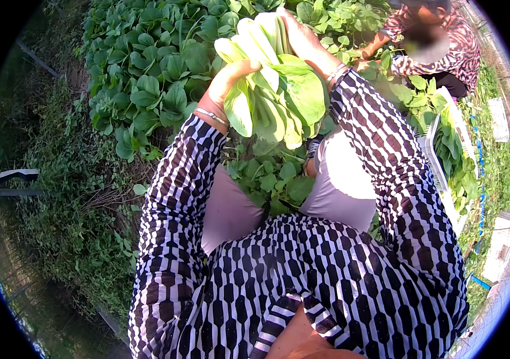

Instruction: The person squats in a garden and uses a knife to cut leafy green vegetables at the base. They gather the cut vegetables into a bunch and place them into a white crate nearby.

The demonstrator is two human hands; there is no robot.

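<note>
A bunch of leafy greens that look like bok choy [277,89] is held up in front of me between both hands. Its pale stalks point away from me and its broad leaves hang towards me. My left hand [232,80] grips the bunch from the left, thumb across the stalks. On the other side my right hand [304,40] is wrapped around the stalk end, its fingers partly hidden behind the greens. Growing plants [277,177] show below the bunch, between my knees.
A dense bed of leafy greens [156,76] spreads ahead and left. Another person [439,49] crouches at the upper right, hands among plants. A white plastic crate [432,148] with picked greens [454,148] stands to my right. Farther right lies a white basket [498,119]. Weeds [71,215] cover the left side.
</note>
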